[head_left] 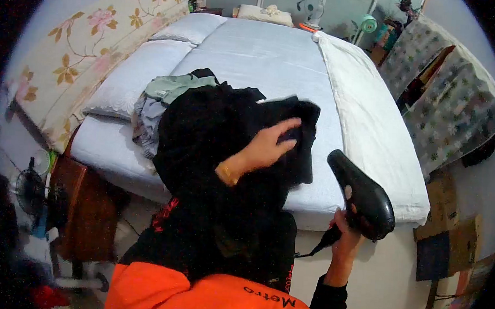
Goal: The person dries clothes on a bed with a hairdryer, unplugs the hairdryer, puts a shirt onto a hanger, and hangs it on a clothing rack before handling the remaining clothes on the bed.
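My right hand (347, 235) is wrapped round the handle of a black hair dryer (363, 194), just off the near edge of the bed. The dryer's nozzle points up and to the left, towards the bed. A dark cord runs leftwards from the bottom of its handle. On a black garment (204, 121) heaped at the bed's near side rests my left hand (264, 150), its fingers apart and a gold band at the wrist. Beside the black cloth, to the left, lie light green and grey-blue clothes (149, 104), partly covered by it.
The bed (253, 54) has a pale blue sheet, pillows (146, 59) on the left and a folded white cover (372, 122) along the right. A cloth-draped rack (451, 103) and cardboard boxes (450, 232) stand at right. At lower left are a wooden cabinet (82, 207) and a fan (30, 185).
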Demonstrator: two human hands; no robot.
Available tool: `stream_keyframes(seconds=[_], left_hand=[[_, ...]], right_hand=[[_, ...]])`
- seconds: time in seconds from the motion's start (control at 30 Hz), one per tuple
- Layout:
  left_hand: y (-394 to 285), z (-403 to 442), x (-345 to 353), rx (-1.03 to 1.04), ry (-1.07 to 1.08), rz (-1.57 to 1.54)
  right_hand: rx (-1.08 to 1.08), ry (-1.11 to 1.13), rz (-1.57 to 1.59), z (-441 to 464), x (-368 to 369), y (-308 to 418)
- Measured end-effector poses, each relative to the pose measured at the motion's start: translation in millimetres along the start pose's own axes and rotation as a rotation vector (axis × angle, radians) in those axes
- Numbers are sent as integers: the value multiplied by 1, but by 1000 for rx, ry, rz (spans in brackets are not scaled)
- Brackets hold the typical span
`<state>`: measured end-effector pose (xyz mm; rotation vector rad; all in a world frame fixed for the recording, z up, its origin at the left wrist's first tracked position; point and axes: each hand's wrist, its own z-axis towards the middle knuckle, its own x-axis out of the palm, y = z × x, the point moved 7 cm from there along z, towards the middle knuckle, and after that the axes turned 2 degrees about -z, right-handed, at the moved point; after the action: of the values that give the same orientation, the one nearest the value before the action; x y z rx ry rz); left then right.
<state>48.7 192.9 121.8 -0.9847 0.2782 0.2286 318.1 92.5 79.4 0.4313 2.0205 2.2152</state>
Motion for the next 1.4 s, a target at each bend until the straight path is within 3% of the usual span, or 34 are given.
stream_keyframes(seconds=[0.03, 0.1, 0.23, 0.37, 0.43, 0.5, 0.53, 0.6, 0.63, 0.7, 0.73, 0.77, 0.8, 0.83, 0.87, 0.9, 0.97, 1.07, 1.13, 1.17, 1.2, 1.23, 1.3, 1.33, 1.37, 1.4], left_hand=[[-10, -21, -10, 63, -65, 169], [-25, -75, -31, 93, -267, 377], [8, -212, -70, -257, -449, 441], [32, -329, -80, -418, -354, 585], [52, -368, -83, -783, -368, 423], [72, -379, -80, -739, -415, 378], [80, -385, -80, -682, -463, 341], [82, -365, -83, -690, -521, 257], [84, -350, -86, -687, -574, 174], [82, -322, -90, -726, -561, 194], [84, -308, -90, -761, -542, 220], [96, -298, -86, -754, -540, 208], [104, -289, -86, -681, -556, 520], [109, -277, -84, -590, -558, 834], [147, -272, -80, -880, -551, 304], [148, -257, -83, -879, -544, 302], [155, -228, -66, -991, -474, -564], [98, -120, -70, -686, -436, -1011], [33, -26, -59, -564, -239, -1282], [26, 15, -53, -349, -91, -1227], [14, 51, -27, -416, 26, -1526], [3, 75, -7, -241, 252, -1582], [-29, 75, 11, -408, -45, -739], [-26, 67, 21, -414, -31, -744], [-23, 60, 20, -263, -9, -572], [-21, 46, 19, -114, 10, -397]], right_hand=[[-1, 7, 1, 1, -2, -2], [-85, 243, -160, -1, 6, -3], [-267, 166, -154, 30, 34, -21], [-14, 328, -128, 34, 77, -18], [147, 614, -197, 9, 100, -22], [-535, 573, -476, -8, 115, -6], [-533, 580, -481, -5, 115, -10], [-634, 531, -633, -2, 121, -2], [-335, 404, -432, 4, 110, -3], [-347, 158, -495, 19, 82, -22], [-360, 153, -501, 21, 71, -18], [-183, 265, -461, 23, 64, -28], [4, 370, -417, 19, 57, -41], [7, 355, -419, 13, 48, -41], [102, 369, -342, 8, 43, -47], [195, 388, -265, 2, 38, -52], [202, 365, -244, 1, 27, -51], [125, 220, -22, 12, -1, -42], [212, 145, 143, 14, -16, -39], [224, 132, 209, 15, -23, -37], [228, 119, 207, 12, -30, -34], [186, 102, 245, 9, -35, -28], [138, 64, 284, 2, -40, -20], [-54, 47, 127, -5, -41, -6], [-241, 36, -30, -10, -42, 5], [-204, 34, -52, -10, -46, -7]])
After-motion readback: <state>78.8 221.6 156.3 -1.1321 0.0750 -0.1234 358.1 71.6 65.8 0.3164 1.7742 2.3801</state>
